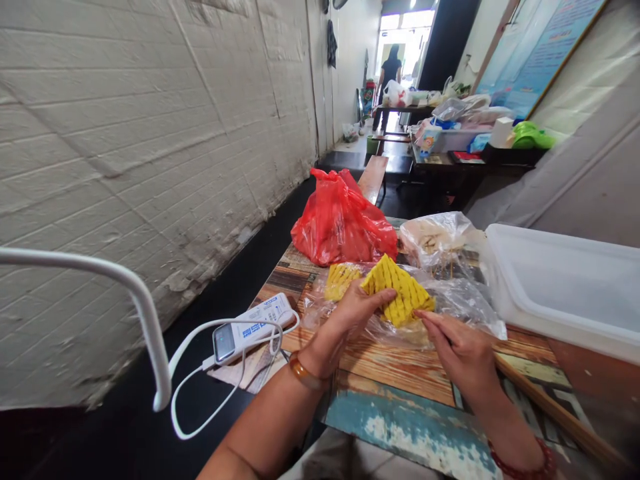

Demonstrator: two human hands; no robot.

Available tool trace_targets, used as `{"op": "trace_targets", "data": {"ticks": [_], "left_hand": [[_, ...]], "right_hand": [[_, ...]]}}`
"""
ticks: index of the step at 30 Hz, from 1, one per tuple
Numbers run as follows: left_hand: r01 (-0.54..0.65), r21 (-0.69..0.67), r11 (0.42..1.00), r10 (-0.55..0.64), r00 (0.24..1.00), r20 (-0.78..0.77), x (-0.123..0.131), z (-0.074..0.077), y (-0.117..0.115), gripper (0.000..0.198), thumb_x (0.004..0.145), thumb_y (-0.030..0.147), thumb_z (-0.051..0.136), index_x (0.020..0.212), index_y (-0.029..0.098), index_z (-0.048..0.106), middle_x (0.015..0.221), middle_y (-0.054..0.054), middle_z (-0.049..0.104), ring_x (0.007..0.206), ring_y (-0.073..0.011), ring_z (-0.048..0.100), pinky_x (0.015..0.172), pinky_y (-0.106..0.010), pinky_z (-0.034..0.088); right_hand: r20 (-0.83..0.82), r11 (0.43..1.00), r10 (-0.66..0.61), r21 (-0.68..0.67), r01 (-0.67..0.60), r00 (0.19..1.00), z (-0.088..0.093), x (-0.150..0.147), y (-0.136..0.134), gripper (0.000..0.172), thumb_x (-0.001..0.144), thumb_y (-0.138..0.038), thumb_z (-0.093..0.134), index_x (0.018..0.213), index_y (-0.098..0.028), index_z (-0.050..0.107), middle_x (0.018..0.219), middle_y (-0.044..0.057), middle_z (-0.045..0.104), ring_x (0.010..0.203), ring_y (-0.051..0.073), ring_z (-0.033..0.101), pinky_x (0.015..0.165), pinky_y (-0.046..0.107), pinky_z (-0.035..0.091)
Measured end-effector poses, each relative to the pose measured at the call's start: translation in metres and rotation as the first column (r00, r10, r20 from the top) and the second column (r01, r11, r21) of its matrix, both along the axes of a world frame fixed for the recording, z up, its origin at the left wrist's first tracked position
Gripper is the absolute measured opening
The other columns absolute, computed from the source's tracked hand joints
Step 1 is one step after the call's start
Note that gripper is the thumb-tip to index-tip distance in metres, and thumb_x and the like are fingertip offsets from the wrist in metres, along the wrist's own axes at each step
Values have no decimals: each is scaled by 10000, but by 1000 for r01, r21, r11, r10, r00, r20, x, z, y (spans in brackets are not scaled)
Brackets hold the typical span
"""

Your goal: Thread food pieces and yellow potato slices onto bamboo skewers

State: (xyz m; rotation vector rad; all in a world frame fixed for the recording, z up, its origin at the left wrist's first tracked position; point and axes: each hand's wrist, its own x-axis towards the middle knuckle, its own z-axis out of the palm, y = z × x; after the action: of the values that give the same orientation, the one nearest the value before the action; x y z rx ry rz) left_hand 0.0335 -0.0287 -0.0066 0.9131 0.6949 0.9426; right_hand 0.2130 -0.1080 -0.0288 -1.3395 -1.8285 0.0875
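Observation:
My left hand (363, 303) holds a yellow, dark-striped square piece (397, 290) by its left side, thumb on top, above a clear plastic bag (463, 303). At the piece's lower right corner, the fingers of my right hand (457, 343) are pinched together; a thin wooden stick seems to run from under that hand toward the lower right. Another yellow striped piece (341, 279) lies in the clear bag, just behind my left hand. What exactly the right fingertips grip is too small to make out.
Behind the clear bag stand a red bag (343, 223) and a clear bag of pale food (435, 237). A white tub (565, 280) is at the right. A white power bank (250, 330) with cables lies left on the wooden table (395, 370). A person (391, 70) stands far back.

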Motion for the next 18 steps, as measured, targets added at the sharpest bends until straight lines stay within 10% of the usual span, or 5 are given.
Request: {"op": "trace_targets", "data": {"ticks": [18], "left_hand": [[67,5,998,-67,998,21,4,-1,-5,410,639,354,780,962,120,682,900,-90,700,784,-187,646,713,-282,505]], "right_hand": [[-3,999,-32,39,32,999,-1,-2,1,212,914,-268,486,947,-230,692,892,64,745,795,219,714,728,364,589]]}}
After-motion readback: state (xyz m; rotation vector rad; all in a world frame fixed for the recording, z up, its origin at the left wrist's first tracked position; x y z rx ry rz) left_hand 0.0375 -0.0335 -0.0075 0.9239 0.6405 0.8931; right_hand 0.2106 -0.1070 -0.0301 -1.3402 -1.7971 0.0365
